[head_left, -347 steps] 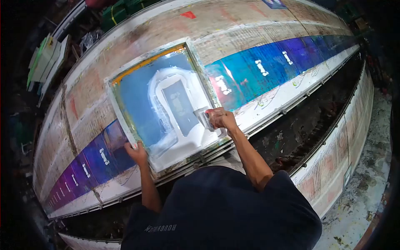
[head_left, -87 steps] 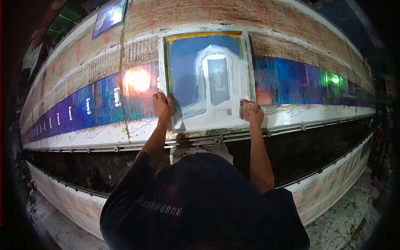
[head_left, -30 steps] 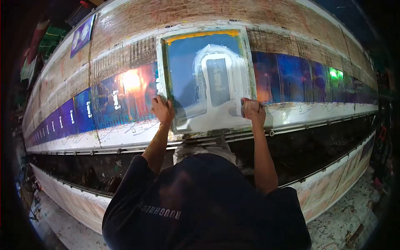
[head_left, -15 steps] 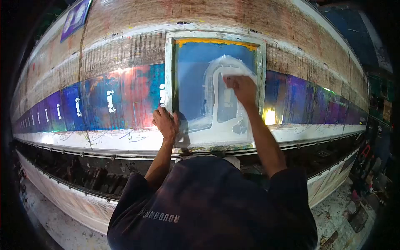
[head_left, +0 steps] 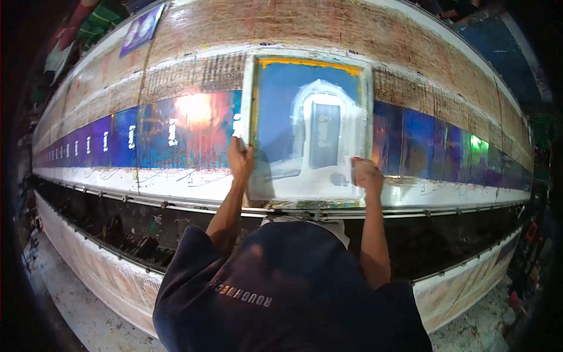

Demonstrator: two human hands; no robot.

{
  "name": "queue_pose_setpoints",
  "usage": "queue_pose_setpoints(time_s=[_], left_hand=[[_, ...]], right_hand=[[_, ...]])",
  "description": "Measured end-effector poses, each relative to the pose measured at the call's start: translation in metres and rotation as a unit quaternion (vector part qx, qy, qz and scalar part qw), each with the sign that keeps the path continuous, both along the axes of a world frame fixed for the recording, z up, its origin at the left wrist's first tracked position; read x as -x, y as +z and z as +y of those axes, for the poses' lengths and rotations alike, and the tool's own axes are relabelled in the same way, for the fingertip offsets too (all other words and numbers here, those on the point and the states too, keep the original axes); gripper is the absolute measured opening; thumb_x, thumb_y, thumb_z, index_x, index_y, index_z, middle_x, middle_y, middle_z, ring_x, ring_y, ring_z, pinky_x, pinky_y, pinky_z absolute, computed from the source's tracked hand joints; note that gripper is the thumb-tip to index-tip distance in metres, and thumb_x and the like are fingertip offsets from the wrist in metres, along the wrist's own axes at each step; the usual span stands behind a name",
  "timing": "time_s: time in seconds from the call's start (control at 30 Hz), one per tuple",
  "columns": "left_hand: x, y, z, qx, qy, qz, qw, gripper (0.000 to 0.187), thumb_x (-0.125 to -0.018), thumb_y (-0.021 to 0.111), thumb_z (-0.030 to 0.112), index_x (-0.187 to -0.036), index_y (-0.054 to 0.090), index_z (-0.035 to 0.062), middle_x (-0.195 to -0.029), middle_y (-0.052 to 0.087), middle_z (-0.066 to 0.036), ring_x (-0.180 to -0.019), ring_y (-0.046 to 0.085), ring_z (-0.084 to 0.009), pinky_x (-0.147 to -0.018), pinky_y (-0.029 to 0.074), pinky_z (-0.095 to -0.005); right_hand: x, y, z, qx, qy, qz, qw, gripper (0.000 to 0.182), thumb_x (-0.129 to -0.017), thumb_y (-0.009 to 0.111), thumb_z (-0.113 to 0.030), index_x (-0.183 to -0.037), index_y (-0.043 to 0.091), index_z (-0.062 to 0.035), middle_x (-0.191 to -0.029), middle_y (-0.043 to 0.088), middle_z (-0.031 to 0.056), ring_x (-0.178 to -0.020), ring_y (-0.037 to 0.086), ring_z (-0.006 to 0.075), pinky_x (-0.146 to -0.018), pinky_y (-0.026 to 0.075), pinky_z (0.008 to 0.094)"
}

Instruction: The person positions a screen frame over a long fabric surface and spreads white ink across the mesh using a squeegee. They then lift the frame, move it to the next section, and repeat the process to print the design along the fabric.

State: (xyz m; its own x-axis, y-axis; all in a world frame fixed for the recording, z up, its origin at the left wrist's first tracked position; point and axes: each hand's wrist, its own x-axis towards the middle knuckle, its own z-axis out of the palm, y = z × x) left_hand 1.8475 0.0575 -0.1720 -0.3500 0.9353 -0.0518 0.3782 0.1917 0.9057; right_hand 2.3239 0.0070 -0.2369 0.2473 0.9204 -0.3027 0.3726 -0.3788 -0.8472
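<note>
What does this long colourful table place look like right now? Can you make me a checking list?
Surface: long printing table, worn and paint-stained, with a shiny blue-purple strip running along it.
Job's things: framed printing screen lying flat on the strip, white ink inside; small white marks printed on the strip to the left.
Clutter: a small purple sheet at the far edge.
Grippers: left hand on the screen's left edge; right hand at its near right corner; fingers curled, contents unclear.
Cables: nothing seen.
Surroundings: second table below, splattered floor, dark room.
</note>
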Motion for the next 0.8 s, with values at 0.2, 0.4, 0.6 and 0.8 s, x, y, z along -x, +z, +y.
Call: queue_pose_setpoints(time_s=[0.2, 0.4, 0.6, 0.8], left_hand=[[-0.156, -0.021, 0.037, 0.028, 0.018, 0.189, 0.981, 0.047, -0.085, 0.073, 0.022, -0.118, 0.049, -0.0009, -0.101, 0.058, -0.026, -0.098, 0.057, -0.0479, -0.083, 0.047, -0.0553], [-0.272, -0.018, 0.021, -0.020, -0.017, 0.155, 0.988, 0.048, -0.087, 0.067, 0.023, -0.122, 0.045, -0.0009, -0.112, 0.055, -0.027, -0.104, 0.055, -0.0506, -0.086, 0.044, -0.0596], [-0.276, -0.015, 0.000, 0.006, -0.013, 0.283, 0.959, 0.043, -0.084, 0.070, 0.015, -0.118, 0.048, 0.0010, -0.109, 0.051, -0.025, -0.105, 0.053, -0.0458, -0.085, 0.044, -0.0556], [-0.275, -0.020, -0.003, 0.018, -0.003, 0.266, 0.964, 0.051, -0.078, 0.075, 0.015, -0.121, 0.050, 0.0019, -0.109, 0.049, -0.024, -0.103, 0.051, -0.0438, -0.086, 0.043, -0.0533]], right_hand=[[-0.177, -0.004, 0.039, 0.008, -0.070, 0.045, 0.997, 0.036, -0.077, 0.077, -0.031, -0.101, 0.075, -0.0032, -0.091, 0.074, 0.0066, -0.076, 0.071, 0.0193, -0.065, 0.056, 0.0363], [-0.268, 0.051, 0.038, 0.127, -0.160, 0.175, 0.963, 0.049, -0.075, 0.070, -0.022, -0.120, 0.066, -0.0032, -0.102, 0.067, 0.0054, -0.088, 0.067, 0.0182, -0.074, 0.054, 0.0353], [-0.236, 0.058, -0.017, 0.054, -0.249, 0.155, 0.955, 0.053, -0.076, 0.069, -0.014, -0.127, 0.063, 0.0003, -0.104, 0.065, 0.0037, -0.093, 0.064, 0.0170, -0.082, 0.051, 0.0334], [-0.258, 0.006, -0.047, -0.019, -0.135, 0.235, 0.963, 0.040, -0.085, 0.075, -0.019, -0.118, 0.068, 0.0021, -0.122, 0.067, 0.0140, -0.108, 0.067, 0.0311, -0.096, 0.051, 0.0419]])
